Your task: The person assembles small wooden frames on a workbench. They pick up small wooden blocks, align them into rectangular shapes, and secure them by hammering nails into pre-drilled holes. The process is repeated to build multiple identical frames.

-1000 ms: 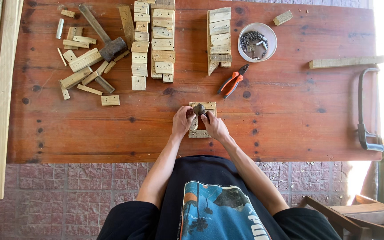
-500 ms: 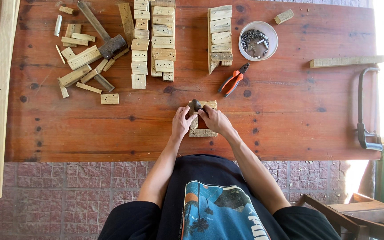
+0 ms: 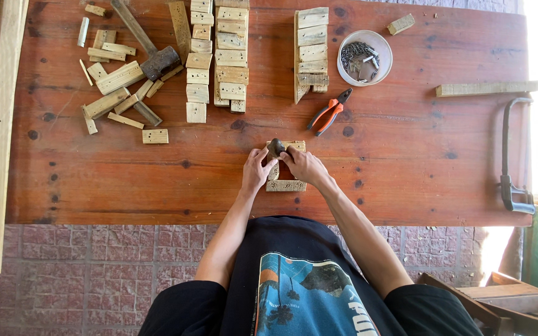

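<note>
While both hands close on the small wooden assembly [image 3: 284,169] at the worktop's [image 3: 406,180] near edge, the left hand [image 3: 256,169] pinches its side and the right hand [image 3: 300,165] grips a dark round tool [image 3: 275,147] on top. Only this piece looks underway. Cut blocks [image 3: 219,56] wait stacked at 11 o'clock, pliers [image 3: 329,112] and a bowl of nails [image 3: 364,57] at 1 o'clock.

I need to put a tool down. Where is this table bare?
Bare red-brown wooden tabletop lies left of the left hand, and right of the right hand toward the metal saw frame. Crowded: loose wood blocks, stacked block rows, orange-handled pliers, white bowl.
</note>
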